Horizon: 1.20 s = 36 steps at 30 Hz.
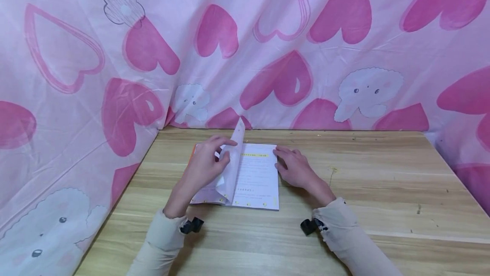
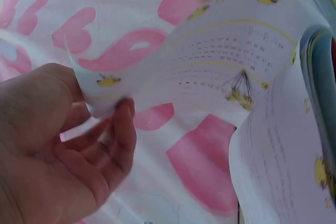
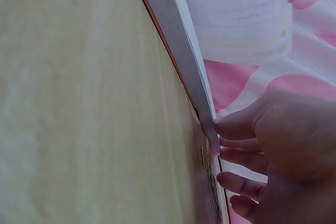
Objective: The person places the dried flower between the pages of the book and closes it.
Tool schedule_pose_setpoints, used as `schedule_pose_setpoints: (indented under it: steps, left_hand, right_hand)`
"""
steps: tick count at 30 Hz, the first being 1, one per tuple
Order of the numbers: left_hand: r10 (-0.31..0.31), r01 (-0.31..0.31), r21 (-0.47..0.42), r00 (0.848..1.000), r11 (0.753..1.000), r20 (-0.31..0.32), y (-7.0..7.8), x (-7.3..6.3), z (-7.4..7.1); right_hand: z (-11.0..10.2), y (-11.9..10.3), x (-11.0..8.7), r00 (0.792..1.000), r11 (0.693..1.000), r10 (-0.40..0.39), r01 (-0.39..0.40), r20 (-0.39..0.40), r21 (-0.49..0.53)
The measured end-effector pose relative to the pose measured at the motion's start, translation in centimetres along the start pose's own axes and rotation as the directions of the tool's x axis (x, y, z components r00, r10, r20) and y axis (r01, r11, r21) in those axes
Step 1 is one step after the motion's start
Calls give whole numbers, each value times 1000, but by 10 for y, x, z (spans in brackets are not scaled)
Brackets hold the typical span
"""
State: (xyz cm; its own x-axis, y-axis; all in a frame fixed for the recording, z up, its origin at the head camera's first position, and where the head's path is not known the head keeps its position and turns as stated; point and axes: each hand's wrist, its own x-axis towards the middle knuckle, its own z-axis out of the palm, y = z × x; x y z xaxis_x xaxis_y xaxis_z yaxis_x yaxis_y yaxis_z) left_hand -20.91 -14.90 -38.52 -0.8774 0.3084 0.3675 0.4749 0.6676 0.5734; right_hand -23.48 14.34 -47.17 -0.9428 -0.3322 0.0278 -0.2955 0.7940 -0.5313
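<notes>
An open book [image 1: 257, 174] with printed text and small yellow pictures lies on the wooden table. One of its pages [image 1: 234, 161] stands lifted and curved near the middle. My left hand [image 1: 204, 161] pinches this page by its outer edge; the left wrist view shows the bent sheet [image 2: 220, 40] running from the fingertips back to the spine. At the book's right edge is my right hand [image 1: 296, 167], fingers loosely extended. In the right wrist view its thumb and fingertips touch the side of the page block [image 3: 181, 40] near a corner.
The wooden table [image 1: 383, 191] reaches out to the right and in front of the book. A pink cloth [image 1: 268, 72] with hearts and white cartoon animals hangs behind and to the left. Black wrist devices [image 1: 192, 226] sit at both sleeves.
</notes>
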Motion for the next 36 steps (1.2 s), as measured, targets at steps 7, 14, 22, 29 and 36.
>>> schedule_pose_setpoints:
  steps: [7,14,22,29,36]
  left_hand:
    - [-119,121,79,992,989,-26,-6,0,-5]
    - [-238,245,202,969,948,-62,-14,-1,-3]
    - [-298,310,354,950,882,-90,-29,-4,-1]
    - [-316,305,428,947,851,-46,-45,-7,1]
    - [-373,328,447,928,832,12,-55,-8,6]
  right_hand:
    - [1,1,0,1000,999,-13,13,-18,-41]
    - [2,1,-1,1000,1000,3,-3,-2,-26]
    - [2,0,-1,1000,998,11,-10,16,-59]
    - [1,-1,-2,1000,997,8,-6,19,-82]
    - [1,-1,-2,1000,996,1,0,15,-91]
